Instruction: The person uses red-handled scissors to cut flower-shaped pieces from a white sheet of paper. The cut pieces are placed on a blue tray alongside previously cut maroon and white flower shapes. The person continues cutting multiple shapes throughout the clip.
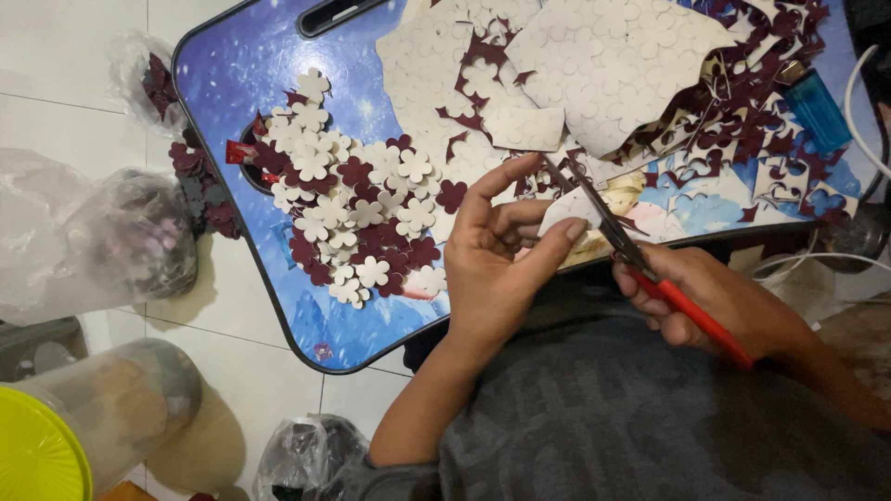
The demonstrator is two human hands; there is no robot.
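Nearest the camera, the right hand [715, 301] grips red-handled scissors [640, 260] whose blades point toward eleven o'clock into a small white foam piece [571, 209], pinched by the left hand [497, 260] at nine o'clock, above the blue desk [232, 83].

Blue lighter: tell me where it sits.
Head view, upper right: the blue lighter lies on the lap table, beside the maroon scraps, near a white cable.
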